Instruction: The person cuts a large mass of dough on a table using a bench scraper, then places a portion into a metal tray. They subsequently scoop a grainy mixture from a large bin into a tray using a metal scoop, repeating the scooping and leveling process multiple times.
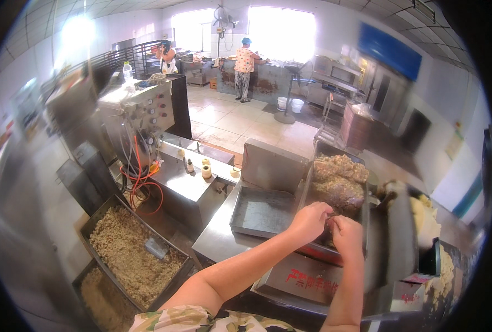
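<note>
Left hand [311,217] sits beside right hand [347,232], fingers [324,208] bent.

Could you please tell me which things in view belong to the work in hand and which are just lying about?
Seemingly in the work:
bare left hand
bare right hand
deep rectangular grey metal tray
lumpy tan-brown mixture in it

Seemingly just lying about:
clear plastic bottle
two round white plastic buckets
short cream-coloured cylinder

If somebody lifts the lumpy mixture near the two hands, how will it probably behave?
The lumpy mixture would probably feel soft but hold together, since it stands in a thick, rounded mound. Its coarse, uneven surface suggests that bits might break off.
</note>
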Motion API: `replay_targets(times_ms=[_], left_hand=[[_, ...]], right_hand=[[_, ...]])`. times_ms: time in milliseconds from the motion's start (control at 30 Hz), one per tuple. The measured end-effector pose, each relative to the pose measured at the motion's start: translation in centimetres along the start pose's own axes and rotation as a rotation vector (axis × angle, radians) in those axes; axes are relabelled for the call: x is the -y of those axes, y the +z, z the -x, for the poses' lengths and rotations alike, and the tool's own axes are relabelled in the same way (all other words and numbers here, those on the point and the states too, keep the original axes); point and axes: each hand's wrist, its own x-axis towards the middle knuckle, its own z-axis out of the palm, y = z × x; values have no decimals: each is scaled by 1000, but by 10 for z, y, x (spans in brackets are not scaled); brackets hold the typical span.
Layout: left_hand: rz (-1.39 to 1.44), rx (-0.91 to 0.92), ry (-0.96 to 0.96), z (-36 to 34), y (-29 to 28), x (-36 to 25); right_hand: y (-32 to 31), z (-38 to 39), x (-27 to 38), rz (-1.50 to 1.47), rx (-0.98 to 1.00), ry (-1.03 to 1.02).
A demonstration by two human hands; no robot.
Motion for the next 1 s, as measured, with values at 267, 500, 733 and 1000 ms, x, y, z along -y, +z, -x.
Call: replay_targets(times_ms=[267, 500, 733, 1000], left_hand=[[-63, 45, -19, 1, -4, -7], [-77, 87, 3, 1, -5, -9], [-22, 111, -72, 0, -4, -8], [-46, 106, -115, -2, -9, -16]], right_hand=[[-2, 0, 2, 12, -19, -18], [-1, 0, 0, -12, -38, -5], [-1, 0, 0, -2, -44, -5], [-3, -2, 2, -2, -18, -11]])
